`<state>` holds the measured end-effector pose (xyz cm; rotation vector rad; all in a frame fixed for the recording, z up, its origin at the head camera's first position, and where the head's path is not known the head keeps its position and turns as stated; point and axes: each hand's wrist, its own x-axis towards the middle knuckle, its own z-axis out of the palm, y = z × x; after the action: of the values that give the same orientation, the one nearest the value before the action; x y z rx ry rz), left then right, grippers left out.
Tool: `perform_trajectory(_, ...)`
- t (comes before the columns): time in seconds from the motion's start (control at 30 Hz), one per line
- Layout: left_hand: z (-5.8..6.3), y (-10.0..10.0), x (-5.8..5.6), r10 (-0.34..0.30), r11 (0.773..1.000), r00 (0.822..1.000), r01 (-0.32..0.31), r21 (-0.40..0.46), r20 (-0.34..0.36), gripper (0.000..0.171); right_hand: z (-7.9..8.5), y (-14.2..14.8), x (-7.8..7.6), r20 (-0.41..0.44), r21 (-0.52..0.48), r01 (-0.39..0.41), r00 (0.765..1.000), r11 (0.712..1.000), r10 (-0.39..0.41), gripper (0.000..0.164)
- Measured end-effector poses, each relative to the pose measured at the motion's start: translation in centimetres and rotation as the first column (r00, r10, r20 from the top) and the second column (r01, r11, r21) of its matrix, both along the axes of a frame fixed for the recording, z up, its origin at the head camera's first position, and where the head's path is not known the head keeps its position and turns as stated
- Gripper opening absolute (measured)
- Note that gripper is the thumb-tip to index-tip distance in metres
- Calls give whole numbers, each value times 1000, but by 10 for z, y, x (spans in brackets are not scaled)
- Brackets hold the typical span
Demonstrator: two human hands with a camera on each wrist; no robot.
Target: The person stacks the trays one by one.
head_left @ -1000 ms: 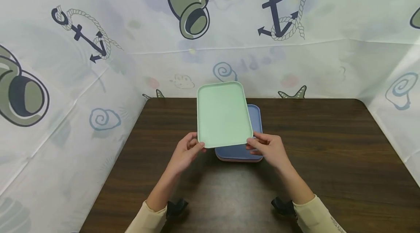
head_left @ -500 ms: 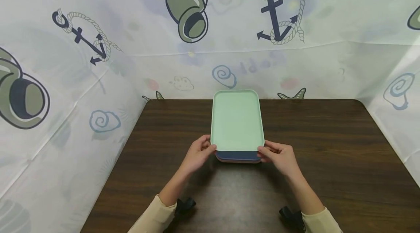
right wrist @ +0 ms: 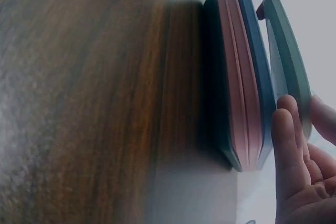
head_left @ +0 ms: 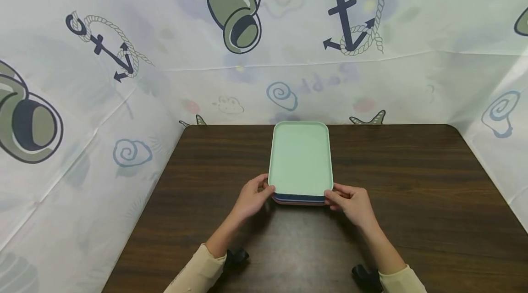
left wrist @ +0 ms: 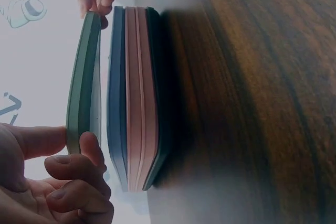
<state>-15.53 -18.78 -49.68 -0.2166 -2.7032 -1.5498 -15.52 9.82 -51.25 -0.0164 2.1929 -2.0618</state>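
Observation:
A light green rectangular tray (head_left: 301, 160) with a low rim is held over a stack of similar trays. My left hand (head_left: 252, 196) pinches its near left corner, thumb on top and fingers below. At the near right corner my right hand (head_left: 349, 202) pinches it the same way. In the left wrist view a narrow gap shows between the green tray (left wrist: 83, 82) and the blue tray (left wrist: 116, 98) beneath. Under the blue one lie two pink trays (left wrist: 140, 98) and a dark green tray (left wrist: 164, 98) at the bottom. From the head view, the green tray hides most of the stack.
The stack rests on a dark wood-grain table (head_left: 198, 183), toward its back edge. A white cloth backdrop (head_left: 305, 18) printed with anchors and shells hangs behind and at the sides. Black straps (head_left: 237, 256) sit at both wrists.
Both hands have brought the green tray right and lower, from left of the stack and tilted, to lined up close above the blue tray. The stack has stayed put.

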Motion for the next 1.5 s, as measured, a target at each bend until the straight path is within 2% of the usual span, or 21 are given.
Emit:
perform_trajectory(0.33,-6,-1,2,5,992,1000,-9,-124,-26,34,-1,-2,3,30,99,16,999,995,-19,48)
perform_trajectory(0.47,-5,0,4,6,979,999,-17,-205,-53,34,-2,-3,5,37,105,22,999,994,-26,48)
perform_trajectory(0.8,-6,0,8,27,948,998,-46,-315,-65,31,-4,-6,10,33,115,39,999,993,-43,46)
perform_trajectory(0.87,-6,0,9,30,943,998,-49,-330,-63,29,-4,-6,10,30,120,38,999,992,-42,46)
perform_trajectory(1.17,-8,-1,13,13,945,998,-32,-325,-61,35,-6,-7,12,-4,159,40,999,987,-40,44)
perform_trajectory(1.5,-12,-3,18,1,905,994,-47,-424,-107,32,-5,-10,18,-33,244,80,997,966,-74,47)
